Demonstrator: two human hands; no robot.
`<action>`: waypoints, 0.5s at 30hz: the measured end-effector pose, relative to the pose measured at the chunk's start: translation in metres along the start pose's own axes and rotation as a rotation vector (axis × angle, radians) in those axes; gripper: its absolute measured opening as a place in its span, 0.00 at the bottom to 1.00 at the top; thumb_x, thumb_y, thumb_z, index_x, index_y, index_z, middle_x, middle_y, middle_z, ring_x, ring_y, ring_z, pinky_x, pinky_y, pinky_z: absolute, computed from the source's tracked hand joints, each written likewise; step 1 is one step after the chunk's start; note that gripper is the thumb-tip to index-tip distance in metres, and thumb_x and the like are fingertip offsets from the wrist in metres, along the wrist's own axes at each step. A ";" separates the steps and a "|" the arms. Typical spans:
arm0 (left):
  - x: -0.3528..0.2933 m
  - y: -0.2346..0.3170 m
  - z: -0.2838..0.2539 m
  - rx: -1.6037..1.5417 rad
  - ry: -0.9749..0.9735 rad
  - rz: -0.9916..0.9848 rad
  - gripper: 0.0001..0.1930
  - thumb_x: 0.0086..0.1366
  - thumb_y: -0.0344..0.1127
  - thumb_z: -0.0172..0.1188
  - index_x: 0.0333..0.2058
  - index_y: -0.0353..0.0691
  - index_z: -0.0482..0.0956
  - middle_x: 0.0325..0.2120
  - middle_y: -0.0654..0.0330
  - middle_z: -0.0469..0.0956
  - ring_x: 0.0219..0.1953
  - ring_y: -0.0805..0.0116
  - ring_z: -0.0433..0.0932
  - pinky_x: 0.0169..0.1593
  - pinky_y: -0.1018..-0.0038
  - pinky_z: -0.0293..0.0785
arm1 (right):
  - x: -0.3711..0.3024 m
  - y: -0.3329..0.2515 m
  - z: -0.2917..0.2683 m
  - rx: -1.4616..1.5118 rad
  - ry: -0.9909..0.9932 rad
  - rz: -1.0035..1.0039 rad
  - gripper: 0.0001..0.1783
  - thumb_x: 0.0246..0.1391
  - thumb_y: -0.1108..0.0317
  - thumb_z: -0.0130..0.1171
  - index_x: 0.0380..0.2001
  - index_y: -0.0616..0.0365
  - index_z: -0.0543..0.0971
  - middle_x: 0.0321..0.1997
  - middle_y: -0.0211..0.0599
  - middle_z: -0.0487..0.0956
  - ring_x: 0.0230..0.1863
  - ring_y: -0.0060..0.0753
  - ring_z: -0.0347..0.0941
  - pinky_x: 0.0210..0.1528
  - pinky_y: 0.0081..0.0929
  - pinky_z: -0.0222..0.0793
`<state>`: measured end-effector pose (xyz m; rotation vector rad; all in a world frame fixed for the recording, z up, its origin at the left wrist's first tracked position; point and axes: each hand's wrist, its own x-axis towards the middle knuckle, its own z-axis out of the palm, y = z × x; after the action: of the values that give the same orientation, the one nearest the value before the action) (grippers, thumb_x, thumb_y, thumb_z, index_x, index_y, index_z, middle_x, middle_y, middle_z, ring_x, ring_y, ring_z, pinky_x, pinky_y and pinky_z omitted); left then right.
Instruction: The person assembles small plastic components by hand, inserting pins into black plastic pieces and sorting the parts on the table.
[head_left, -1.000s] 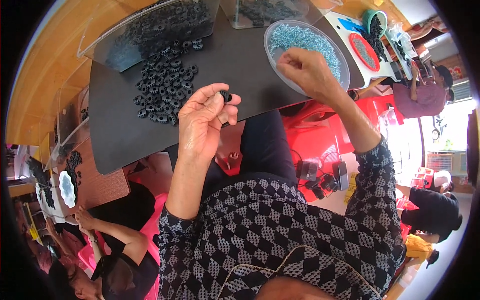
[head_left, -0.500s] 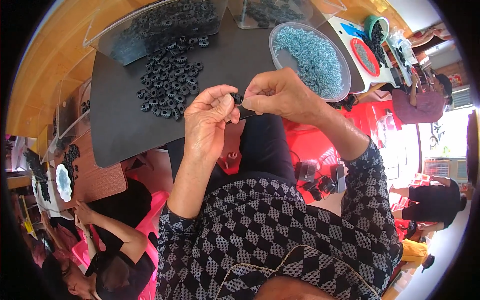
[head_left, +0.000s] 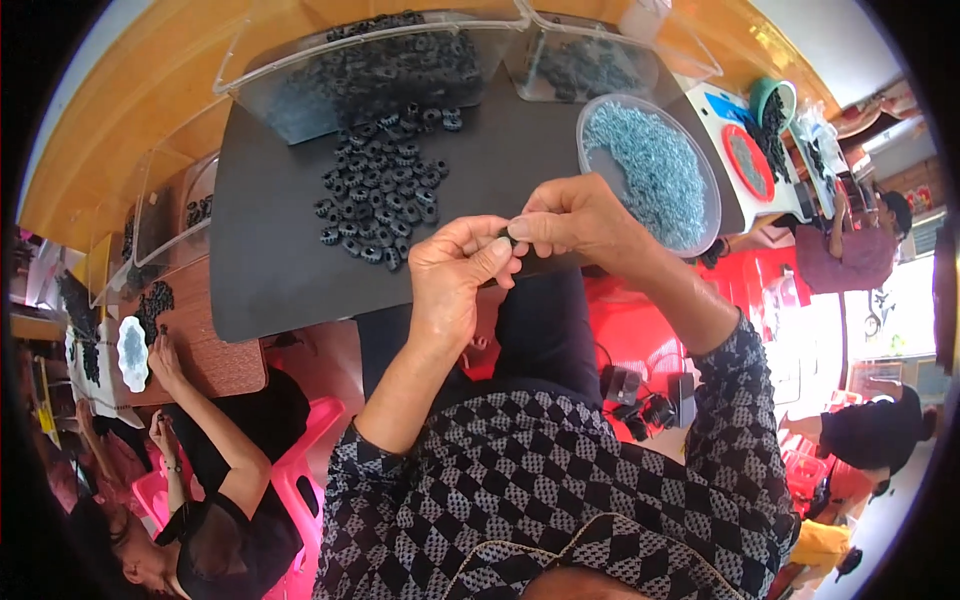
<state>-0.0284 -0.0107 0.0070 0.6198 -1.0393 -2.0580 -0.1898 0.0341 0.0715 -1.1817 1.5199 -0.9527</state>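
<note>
My left hand (head_left: pixel 448 275) pinches a small black plastic part (head_left: pixel 507 236) between thumb and fingers, above the near edge of the dark table. My right hand (head_left: pixel 568 222) meets it there, thumb and fingertips pressed together against the part. Anything tiny between the right fingertips is hidden. Beyond the left hand lies a loose pile of similar black parts (head_left: pixel 380 195), ridged and with openings. A round clear tub (head_left: pixel 715 205) of small shiny bluish pieces (head_left: pixel 650 165), which look like springs, stands past my right hand.
A clear bin (head_left: pixel 290 125) heaped with black parts stands at the back of the table (head_left: pixel 270 270); another clear bin (head_left: pixel 530 85) is beside it. At the left, a co-worker's hand (head_left: pixel 165 360) reaches over a brown table. Red chairs (head_left: pixel 640 320) are at the right.
My head view has shifted, so the table sits lower and further right. My right fingertips have closed in on the black part and now cover most of it.
</note>
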 end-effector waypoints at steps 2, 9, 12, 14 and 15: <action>0.003 0.000 -0.002 0.022 0.013 0.048 0.07 0.57 0.24 0.58 0.36 0.30 0.76 0.27 0.55 0.79 0.25 0.73 0.76 0.27 0.81 0.73 | 0.012 0.003 -0.002 -0.008 0.007 -0.008 0.15 0.48 0.63 0.61 0.20 0.65 0.78 0.16 0.29 0.73 0.18 0.15 0.66 0.20 0.15 0.60; 0.005 -0.005 -0.004 0.056 -0.002 0.099 0.08 0.57 0.25 0.59 0.35 0.30 0.75 0.28 0.55 0.79 0.25 0.74 0.75 0.31 0.81 0.73 | 0.105 0.022 -0.013 -0.435 0.282 -0.526 0.09 0.43 0.68 0.59 0.29 0.60 0.79 0.26 0.44 0.78 0.28 0.41 0.75 0.33 0.32 0.68; 0.004 -0.006 -0.007 0.038 0.004 0.112 0.08 0.57 0.25 0.59 0.36 0.30 0.75 0.29 0.54 0.79 0.25 0.74 0.75 0.31 0.81 0.73 | 0.132 0.023 0.003 -0.874 0.387 -0.698 0.09 0.43 0.66 0.60 0.28 0.57 0.78 0.25 0.39 0.76 0.34 0.44 0.70 0.38 0.37 0.67; 0.003 -0.006 -0.006 0.017 -0.006 0.116 0.08 0.57 0.25 0.59 0.36 0.30 0.75 0.29 0.54 0.79 0.25 0.74 0.75 0.32 0.81 0.73 | 0.141 0.024 0.008 -0.958 0.397 -0.735 0.08 0.42 0.65 0.61 0.27 0.57 0.78 0.25 0.39 0.75 0.34 0.44 0.70 0.36 0.38 0.66; 0.002 -0.005 -0.006 0.016 -0.002 0.119 0.08 0.57 0.25 0.59 0.36 0.30 0.75 0.29 0.54 0.79 0.25 0.74 0.75 0.32 0.81 0.73 | 0.144 0.024 0.009 -1.043 0.411 -0.769 0.08 0.42 0.65 0.61 0.26 0.56 0.78 0.25 0.39 0.74 0.33 0.44 0.70 0.35 0.38 0.66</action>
<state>-0.0277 -0.0132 -0.0012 0.5513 -1.0692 -1.9491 -0.1977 -0.1008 0.0150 -2.5648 2.0107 -0.9010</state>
